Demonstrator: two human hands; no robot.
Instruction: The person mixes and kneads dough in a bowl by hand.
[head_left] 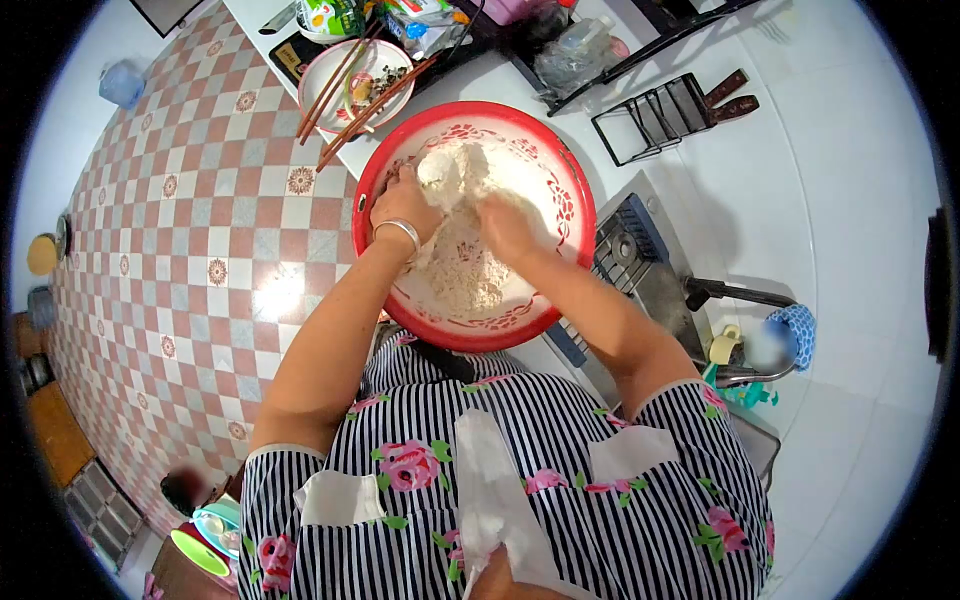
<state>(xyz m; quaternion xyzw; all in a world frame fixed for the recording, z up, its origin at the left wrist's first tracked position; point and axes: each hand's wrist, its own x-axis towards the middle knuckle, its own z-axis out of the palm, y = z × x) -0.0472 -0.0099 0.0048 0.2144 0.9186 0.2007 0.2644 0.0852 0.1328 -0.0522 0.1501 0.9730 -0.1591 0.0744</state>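
Note:
A wide enamel basin (574, 170) with a red rim and red floral pattern holds pale flour (465, 280) and a clumped, floury dough (445, 170). Inside the basin's left side is my left hand (405, 210), wearing a bracelet (400, 232). Its fingers curl against the clumped dough, the tips partly hidden. My right hand (508, 228) reaches into the flour near the basin's middle. Motion smears it, and its fingers are hidden. Flour lies between and below both hands.
Chopsticks (345, 130) rest across a bowl (312, 75) of food scraps at the upper left. A gas stove (625, 245) stands right of the basin. A wall rack (655, 120) holds dark-handled tools (735, 100). Checkered floor (200, 250) spreads left.

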